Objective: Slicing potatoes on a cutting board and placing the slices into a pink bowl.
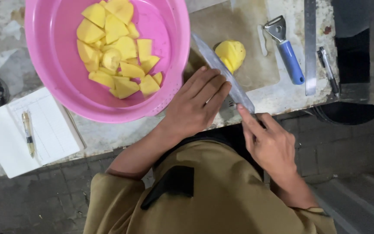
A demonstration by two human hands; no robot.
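I see a glossy pink plastic bowl (57, 65) holding moist, matt yellow cut pieces (117, 47). The knife (224, 73) has a dull grey metal blade, smooth but smeared; my left hand (195, 104) lies flat on it, and my right hand (269, 143) has its grip at the handle end. The cutting board (256, 69) looks like worn, stained brown wood. The peeler (284, 45) pairs a bright metal head with a smooth blue plastic handle. The desk (109, 134) is rough, mottled, concrete-like. The notebook (5, 138) is matt white paper; my sleeves are matt khaki cloth.

Dim overhead light, slight blur
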